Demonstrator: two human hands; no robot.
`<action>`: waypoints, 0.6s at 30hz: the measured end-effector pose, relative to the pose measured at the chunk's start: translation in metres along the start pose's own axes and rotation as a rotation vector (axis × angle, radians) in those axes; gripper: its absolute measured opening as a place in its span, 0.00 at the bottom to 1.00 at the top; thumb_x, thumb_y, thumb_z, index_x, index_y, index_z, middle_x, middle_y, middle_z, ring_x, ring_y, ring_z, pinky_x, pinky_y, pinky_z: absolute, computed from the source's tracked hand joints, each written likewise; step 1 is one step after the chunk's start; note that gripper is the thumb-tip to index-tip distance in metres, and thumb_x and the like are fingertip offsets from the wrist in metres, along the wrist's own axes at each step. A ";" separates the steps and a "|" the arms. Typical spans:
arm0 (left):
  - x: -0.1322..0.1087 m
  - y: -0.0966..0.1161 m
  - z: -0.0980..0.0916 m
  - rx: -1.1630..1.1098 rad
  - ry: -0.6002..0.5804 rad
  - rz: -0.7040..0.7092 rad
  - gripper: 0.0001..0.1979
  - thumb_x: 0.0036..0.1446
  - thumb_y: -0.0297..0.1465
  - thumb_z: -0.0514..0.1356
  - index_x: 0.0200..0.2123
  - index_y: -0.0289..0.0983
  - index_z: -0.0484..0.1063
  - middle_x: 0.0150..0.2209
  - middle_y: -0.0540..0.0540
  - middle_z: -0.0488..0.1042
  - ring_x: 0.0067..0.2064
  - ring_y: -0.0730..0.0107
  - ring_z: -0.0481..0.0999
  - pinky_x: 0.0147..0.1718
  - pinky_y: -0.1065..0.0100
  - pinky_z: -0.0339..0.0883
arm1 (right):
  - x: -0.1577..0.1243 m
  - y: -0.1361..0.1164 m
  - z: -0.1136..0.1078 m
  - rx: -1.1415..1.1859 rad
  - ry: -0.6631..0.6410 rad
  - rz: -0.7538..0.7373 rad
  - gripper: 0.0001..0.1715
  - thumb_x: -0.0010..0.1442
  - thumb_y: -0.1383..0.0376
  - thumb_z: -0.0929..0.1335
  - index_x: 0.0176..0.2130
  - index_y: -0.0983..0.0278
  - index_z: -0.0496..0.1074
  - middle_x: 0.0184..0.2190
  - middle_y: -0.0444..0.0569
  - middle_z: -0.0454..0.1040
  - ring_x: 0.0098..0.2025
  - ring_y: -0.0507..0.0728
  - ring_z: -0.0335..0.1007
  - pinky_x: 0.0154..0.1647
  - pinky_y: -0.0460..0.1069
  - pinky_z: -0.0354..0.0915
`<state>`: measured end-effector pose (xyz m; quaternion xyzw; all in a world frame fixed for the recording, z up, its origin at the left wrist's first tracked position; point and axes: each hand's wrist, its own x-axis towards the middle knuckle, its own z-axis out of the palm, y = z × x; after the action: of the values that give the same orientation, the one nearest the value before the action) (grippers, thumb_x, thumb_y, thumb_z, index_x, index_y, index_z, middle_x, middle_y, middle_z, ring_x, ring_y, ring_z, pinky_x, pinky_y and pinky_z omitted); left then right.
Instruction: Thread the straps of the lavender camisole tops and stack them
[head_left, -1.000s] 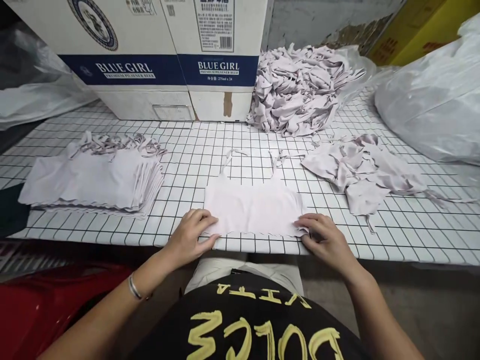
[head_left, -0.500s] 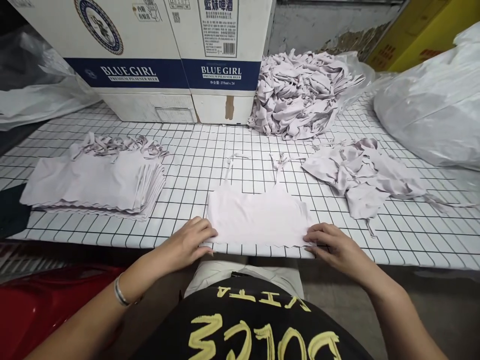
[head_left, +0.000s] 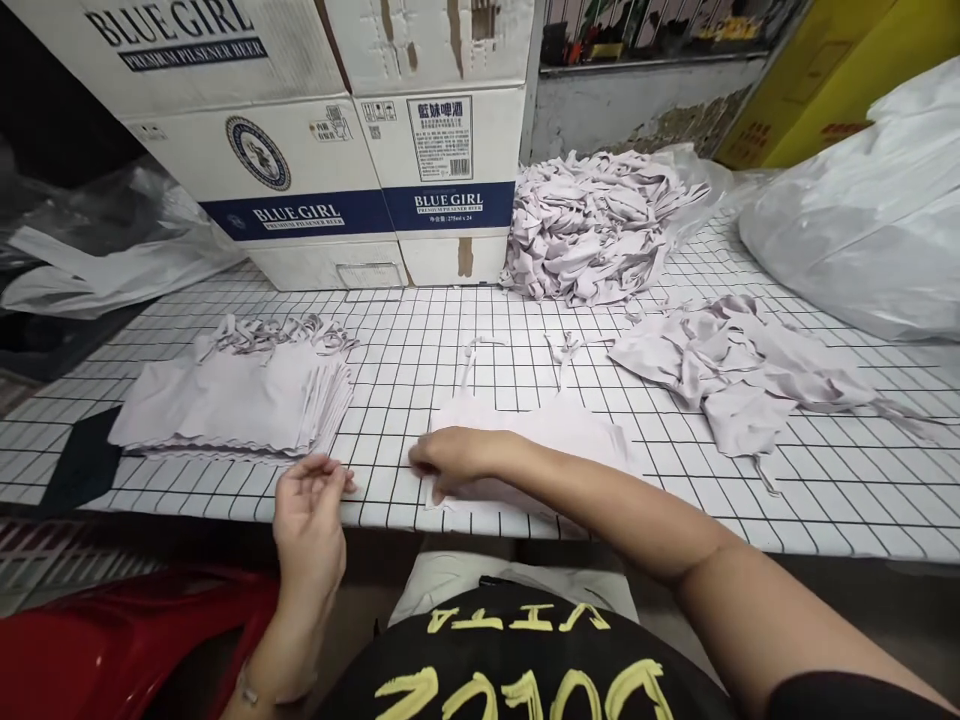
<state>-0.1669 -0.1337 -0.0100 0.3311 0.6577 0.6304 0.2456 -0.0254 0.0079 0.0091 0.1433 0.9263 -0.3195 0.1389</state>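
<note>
A pale pink strappy top [head_left: 585, 430] lies flat at the front edge of the table, its straps pointing away from me. My right hand [head_left: 450, 455] reaches across it and is at its left edge, fingers curled down; what they grip is hidden. Palm up, my left hand [head_left: 311, 500] is at the table edge, fingers curled and thumb near the fingertips, just in front of a neat stack of similar tops [head_left: 225, 400]. Whether anything small is between its fingers I cannot make out. Loose crumpled tops [head_left: 742, 370] lie to the right.
Behind stand a Blue Girl carton [head_left: 300, 170] and a large heap of pink garments [head_left: 600, 220]. A white plastic bag [head_left: 862, 220] is at the right, another bag [head_left: 120, 250] at the left. A dark flat piece [head_left: 82, 460] lies beside the stack. Below left is a red chair [head_left: 135, 650].
My right hand has crossed from the top's right corner to its left edge. My left hand has let go, moved left and turned palm up. The view has tilted up.
</note>
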 end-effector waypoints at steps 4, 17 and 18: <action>-0.009 0.004 0.026 -0.055 -0.294 -0.095 0.20 0.61 0.38 0.57 0.55 0.42 0.60 0.53 0.41 0.69 0.53 0.62 0.74 0.48 0.62 0.72 | -0.003 -0.001 -0.026 0.103 0.184 -0.030 0.12 0.56 0.61 0.72 0.29 0.64 0.67 0.29 0.45 0.70 0.32 0.53 0.64 0.30 0.47 0.56; 0.149 0.165 0.100 0.548 -0.711 0.286 0.08 0.53 0.28 0.61 0.38 0.34 0.76 0.27 0.48 0.72 0.31 0.65 0.75 0.30 0.66 0.69 | -0.189 0.023 -0.221 0.702 1.174 0.192 0.12 0.67 0.67 0.60 0.33 0.72 0.64 0.32 0.42 0.71 0.37 0.45 0.72 0.40 0.45 0.64; 0.169 0.176 0.107 0.619 -0.727 0.312 0.07 0.51 0.26 0.61 0.36 0.34 0.76 0.26 0.49 0.71 0.31 0.66 0.74 0.30 0.67 0.68 | -0.193 0.040 -0.228 0.764 1.192 0.238 0.12 0.67 0.67 0.60 0.33 0.73 0.65 0.31 0.43 0.72 0.37 0.45 0.73 0.40 0.44 0.65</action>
<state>-0.1772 0.0614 0.1713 0.6809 0.6287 0.2787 0.2520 0.1285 0.1480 0.2267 0.4322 0.6462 -0.4714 -0.4164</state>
